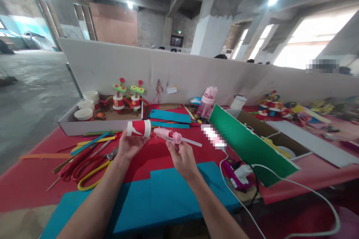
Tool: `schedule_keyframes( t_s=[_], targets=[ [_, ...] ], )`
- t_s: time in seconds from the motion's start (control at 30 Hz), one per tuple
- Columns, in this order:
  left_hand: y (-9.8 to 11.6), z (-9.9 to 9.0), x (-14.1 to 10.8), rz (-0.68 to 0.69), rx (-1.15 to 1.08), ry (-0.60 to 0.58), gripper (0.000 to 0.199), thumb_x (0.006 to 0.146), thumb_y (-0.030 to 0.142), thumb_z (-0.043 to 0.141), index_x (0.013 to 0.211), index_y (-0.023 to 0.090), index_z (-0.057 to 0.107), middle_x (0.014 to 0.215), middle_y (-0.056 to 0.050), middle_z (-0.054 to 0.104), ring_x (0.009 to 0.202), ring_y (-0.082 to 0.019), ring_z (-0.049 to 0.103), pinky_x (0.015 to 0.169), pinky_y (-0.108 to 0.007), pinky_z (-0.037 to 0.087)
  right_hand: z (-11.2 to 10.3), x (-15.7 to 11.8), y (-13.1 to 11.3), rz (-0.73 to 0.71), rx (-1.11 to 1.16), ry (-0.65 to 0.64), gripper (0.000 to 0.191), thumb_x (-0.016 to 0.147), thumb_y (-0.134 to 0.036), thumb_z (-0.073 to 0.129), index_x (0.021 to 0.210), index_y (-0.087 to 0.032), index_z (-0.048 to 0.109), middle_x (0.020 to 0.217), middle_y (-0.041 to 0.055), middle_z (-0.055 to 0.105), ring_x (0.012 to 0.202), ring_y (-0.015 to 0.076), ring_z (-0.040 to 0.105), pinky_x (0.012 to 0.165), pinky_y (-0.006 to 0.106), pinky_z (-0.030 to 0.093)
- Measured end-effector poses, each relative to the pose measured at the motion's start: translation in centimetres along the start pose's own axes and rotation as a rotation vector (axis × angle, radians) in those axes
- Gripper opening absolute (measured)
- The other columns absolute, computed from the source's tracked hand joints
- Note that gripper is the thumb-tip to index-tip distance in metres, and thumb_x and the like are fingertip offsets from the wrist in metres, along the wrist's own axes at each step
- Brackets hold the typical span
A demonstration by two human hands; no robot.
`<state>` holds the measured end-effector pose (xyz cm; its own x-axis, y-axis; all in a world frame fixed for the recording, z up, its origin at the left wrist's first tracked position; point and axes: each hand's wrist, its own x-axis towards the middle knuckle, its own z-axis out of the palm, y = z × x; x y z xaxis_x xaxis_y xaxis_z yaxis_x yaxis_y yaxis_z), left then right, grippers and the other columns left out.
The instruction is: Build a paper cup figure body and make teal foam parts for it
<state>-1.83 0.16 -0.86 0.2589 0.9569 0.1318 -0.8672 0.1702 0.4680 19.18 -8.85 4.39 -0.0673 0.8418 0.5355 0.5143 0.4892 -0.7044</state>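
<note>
My left hand point(131, 146) is closed around a paper cup point(138, 128) with a red and white wrap, lying on its side in the air with its rim to the right. In my right hand point(183, 157) is a pink glue gun point(168, 134), its nozzle pointing left at the cup's rim. A translucent glue stick point(193, 142) sticks out of the gun's back. Between nozzle and cup I cannot tell whether they touch. Below both hands lie red table paper and blue sheets point(174, 190).
Scissors point(94, 168) and paper strips point(97, 142) lie at the left. Behind stands a white tray point(92, 127) with cups and finished figures point(119, 101). At the right are a green board point(246, 145), a purple power strip point(238, 175), white cables and a pink bottle point(207, 101).
</note>
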Motion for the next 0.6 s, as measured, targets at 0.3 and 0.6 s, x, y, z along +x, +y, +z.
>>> schedule_keyframes(
  t_s=[0.3, 0.6],
  targets=[
    [-0.13, 0.19, -0.13, -0.019, -0.077, 0.078, 0.034, 0.078, 0.038, 0.062, 0.104, 0.017, 0.069, 0.087, -0.012, 0.074, 0.075, -0.027, 0.069, 0.084, -0.056, 0.053, 0.17, -0.05, 0.16, 0.011, 0.011, -0.009, 0.031, 0.095, -0.042, 0.046, 0.094, -0.015, 0.062, 0.074, 0.0068, 0.066, 0.061, 0.0175, 0.059, 0.049, 0.024, 0.04],
    [-0.16, -0.15, -0.02, -0.006, -0.037, 0.042, 0.024, 0.079, 0.038, 0.06, 0.087, 0.018, 0.07, 0.075, -0.009, 0.073, 0.064, -0.024, 0.066, 0.082, -0.054, 0.054, 0.21, -0.06, -0.1, -0.004, 0.008, -0.012, 0.031, 0.095, -0.042, 0.045, 0.087, -0.017, 0.061, 0.068, 0.0053, 0.062, 0.061, 0.0183, 0.058, 0.048, 0.025, 0.038]
  ],
)
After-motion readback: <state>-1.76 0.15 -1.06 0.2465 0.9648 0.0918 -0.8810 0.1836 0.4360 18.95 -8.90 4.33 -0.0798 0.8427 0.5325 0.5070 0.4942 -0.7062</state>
